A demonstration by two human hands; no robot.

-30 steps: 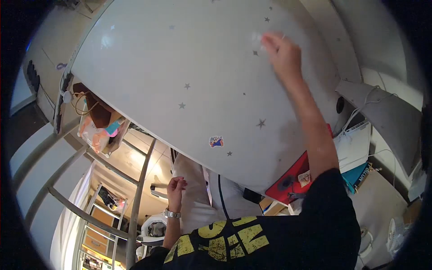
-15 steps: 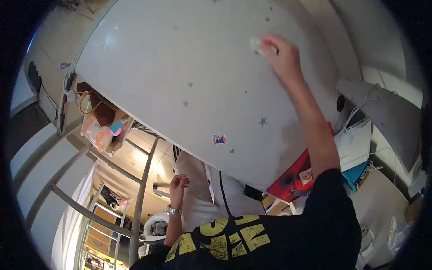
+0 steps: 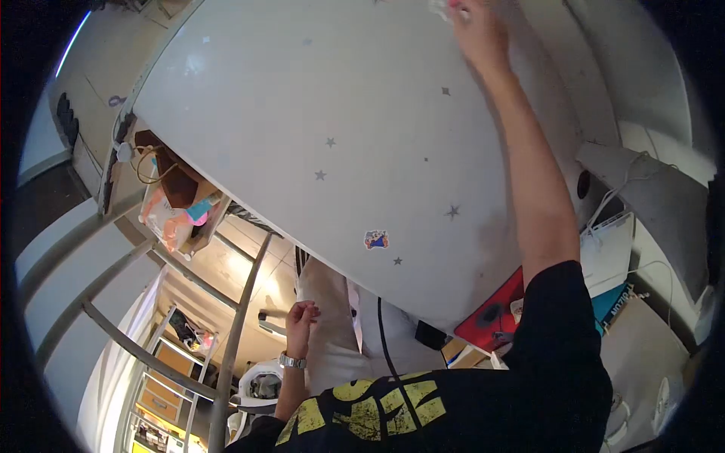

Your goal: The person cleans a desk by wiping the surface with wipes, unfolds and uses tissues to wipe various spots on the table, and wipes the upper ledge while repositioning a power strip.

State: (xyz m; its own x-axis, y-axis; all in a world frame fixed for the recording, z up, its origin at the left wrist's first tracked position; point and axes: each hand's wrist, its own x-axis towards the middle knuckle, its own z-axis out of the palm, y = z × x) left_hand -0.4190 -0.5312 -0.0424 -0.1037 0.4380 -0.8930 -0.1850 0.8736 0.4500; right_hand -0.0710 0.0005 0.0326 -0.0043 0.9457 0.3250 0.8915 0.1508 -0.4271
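Note:
At the far right of the white star-patterned surface (image 3: pixel 257 98), my right hand (image 3: pixel 481 34) is stretched out with fingers closed on a crumpled white tissue (image 3: pixel 439 9). The tissue is partly hidden by the fingers and cut by the frame's top edge; it appears to lie against the surface. My left hand (image 3: pixel 302 312) hangs low by my lap, below the surface's near edge. Its fingers are loosely curled together and nothing shows in them. A small colourful sticker (image 3: pixel 376 240) is on the surface, between the arms.
To the right are a red mat (image 3: pixel 491 317), a white device (image 3: pixel 610 249) with cables and a teal box (image 3: pixel 615 302). Metal rails (image 3: pixel 245 279) run along the left. A bin (image 3: pixel 263 383) stands low, and a plastic bag of items (image 3: pixel 172 219) sits under the left edge.
My right hand has moved farther away with the tissue, toward the top of the view. My left hand stays near my lap, and the view has shifted slightly.

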